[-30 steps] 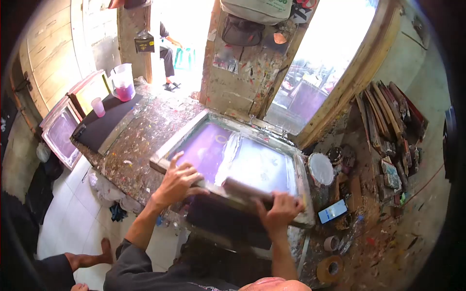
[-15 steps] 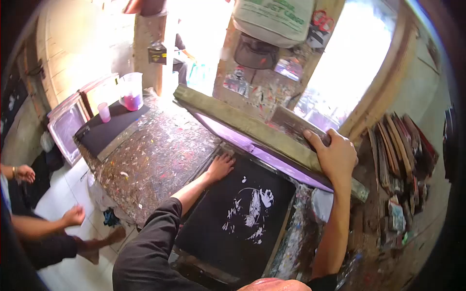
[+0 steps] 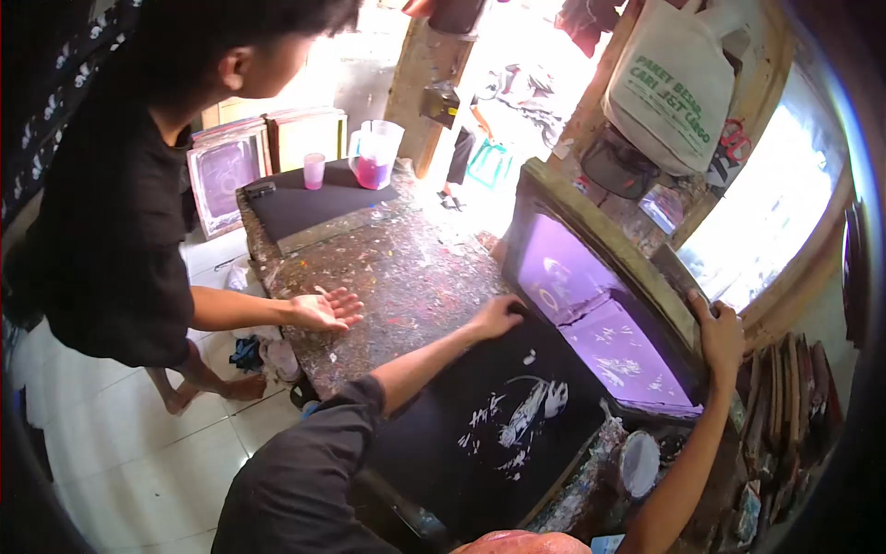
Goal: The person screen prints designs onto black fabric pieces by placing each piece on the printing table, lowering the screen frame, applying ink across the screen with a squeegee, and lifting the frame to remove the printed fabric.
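Observation:
My right hand [image 3: 718,337] is closed around the near right end of a wooden-edged printing screen [image 3: 604,319], which stands tilted up with its purple mesh facing me. Below it lies a black fabric piece [image 3: 461,397] bearing a white printed design. At the fabric's far edge, my left hand [image 3: 498,319] has its fingers curled in, seemingly pinching the cloth; the fingertips are partly hidden. A wooden squeegee-like board [image 3: 678,277] shows behind the screen's upper edge.
A co-worker [image 3: 120,212] stands at the left, one open hand [image 3: 328,309] over the paint-spattered table [image 3: 369,268]. A jug [image 3: 377,155] and a cup [image 3: 314,172] sit on its far end. Right of the fabric is a round white-topped tub [image 3: 639,463]; stacked frames [image 3: 789,388] lean at the right.
The screen has been tilted up higher, showing more purple mesh. My left hand has gone from lying flat to curled at the fabric's edge. The co-worker has come closer to the table.

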{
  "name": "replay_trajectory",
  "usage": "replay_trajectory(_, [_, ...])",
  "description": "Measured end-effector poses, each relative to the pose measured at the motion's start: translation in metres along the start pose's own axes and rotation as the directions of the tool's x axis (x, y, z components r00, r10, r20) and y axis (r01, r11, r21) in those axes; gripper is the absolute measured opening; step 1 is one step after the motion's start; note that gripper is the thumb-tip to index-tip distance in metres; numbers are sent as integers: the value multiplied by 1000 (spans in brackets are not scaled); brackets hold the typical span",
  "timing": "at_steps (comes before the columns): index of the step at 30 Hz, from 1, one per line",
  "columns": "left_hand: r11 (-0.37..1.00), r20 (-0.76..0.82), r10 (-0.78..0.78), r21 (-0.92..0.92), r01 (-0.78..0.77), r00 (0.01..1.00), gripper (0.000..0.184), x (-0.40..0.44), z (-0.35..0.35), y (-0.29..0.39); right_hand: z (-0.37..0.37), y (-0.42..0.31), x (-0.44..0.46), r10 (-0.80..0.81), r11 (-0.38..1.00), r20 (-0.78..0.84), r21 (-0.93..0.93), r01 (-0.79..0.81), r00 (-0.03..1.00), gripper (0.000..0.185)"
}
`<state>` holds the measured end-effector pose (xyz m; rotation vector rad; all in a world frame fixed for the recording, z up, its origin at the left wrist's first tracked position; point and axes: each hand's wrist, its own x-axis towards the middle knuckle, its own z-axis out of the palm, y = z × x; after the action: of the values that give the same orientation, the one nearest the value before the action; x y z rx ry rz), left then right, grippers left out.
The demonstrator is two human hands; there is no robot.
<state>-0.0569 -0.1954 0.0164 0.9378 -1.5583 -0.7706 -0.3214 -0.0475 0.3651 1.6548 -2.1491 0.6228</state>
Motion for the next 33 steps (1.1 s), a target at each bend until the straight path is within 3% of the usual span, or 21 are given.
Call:
replay_trajectory(2, [994, -185, -85, 58, 98, 979, 27, -23, -78, 4, -1, 2, 8, 2, 1000, 39, 6, -2, 999, 93])
replay_trajectory(3, [980, -293, -32, 177, 87, 956, 29, -39, -124, 13, -1, 1, 11, 8, 1000, 48, -7, -8, 999, 94])
replay_trajectory(4, [988, -407, 6, 141, 57, 913, 27, -52, -166, 21, 0, 1, 14, 13, 1000, 63, -22, -12, 998, 94])
replay_trajectory(6, [890, -612, 111, 411, 196, 783, 21, -67, -246, 60, 4, 4, 18, -16, 1000, 42, 6, 15, 999, 95])
replay_trajectory(7, [788, -566, 288, 598, 144, 772, 29, -67, -287, 65, 4, 4, 19, -39, 999, 47, 36, 37, 998, 89])
replay_trajectory(8, [631, -554, 338, 733, 254, 761, 49, -66, -317, 55, 5, 6, 20, -57, 996, 50, 67, 54, 997, 84])
replay_trajectory(9, [75, -561, 435, 802, 593, 704, 67, -70, -304, 98, 9, 13, 28, -88, 995, 50, 44, 85, 995, 89])
replay_trajectory(10, [107, -447, 547, 876, 470, 708, 73, -74, -304, 121, 8, 12, 30, -96, 994, 72, 65, 91, 993, 88])
replay_trajectory(11, [211, -316, 593, 949, 235, 740, 72, -83, -290, 135, 6, 13, 29, -88, 993, 95, 81, 81, 992, 88])
replay_trajectory(12, [307, -179, 649, 951, -40, 739, 71, -101, -262, 136, 12, 20, 33, -128, 990, 17, 57, 127, 992, 88])
replay_trajectory(13, [357, -49, 489, 922, -149, 871, 70, -133, -236, 85, 17, 25, 44, -127, 992, 86, 10, 127, 988, 90])
replay_trajectory(14, [481, 273, 436, 735, -478, 858, 75, -159, -184, 119, 24, 27, 39, -150, 982, -48, 110, 155, 987, 87])
replay_trajectory(15, [412, 464, 200, 759, -504, 863, 80, -202, -136, 123, 25, 31, 44, -151, 979, 41, 144, 143, 988, 90])
replay_trajectory(16, [487, 616, -19, 694, -530, 788, 82, -239, -106, 123, 25, 31, 47, -111, 987, 89, 124, 100, 990, 92])
replay_trajectory(18, [574, 676, -179, 662, -482, 715, 80, -280, -78, 100, 29, 30, 47, -162, 978, 1, 134, 160, 987, 93])
replay_trajectory(20, [612, 683, -191, 645, -458, 705, 79, -290, -74, 84, -6, 21, 24, -144, 984, 50, 108, 138, 988, 81])
replay_trajectory(22, [614, 688, -188, 639, -463, 701, 78, -288, -74, 86, 2, 24, 27, -149, 985, 64, 92, 143, 987, 84])
replay_trajectory(24, [628, 685, -179, 632, -454, 706, 77, -287, -72, 87, -5, 28, 27, -186, 958, 109, 243, 155, 977, 84])
replay_trajectory(25, [630, 684, -180, 632, -451, 707, 77, -288, -73, 85, 4, 22, 39, -95, 986, 102, 148, 79, 990, 84])
replay_trajectory(30, [597, 666, -201, 665, -449, 718, 79, -287, -73, 89, -6, 24, 22, -155, 972, 107, 192, 133, 982, 85])
replay_trajectory(33, [630, 665, -209, 652, -422, 717, 76, -291, -75, 89, 15, 18, 7, -232, 965, -66, 108, 239, 970, 90])
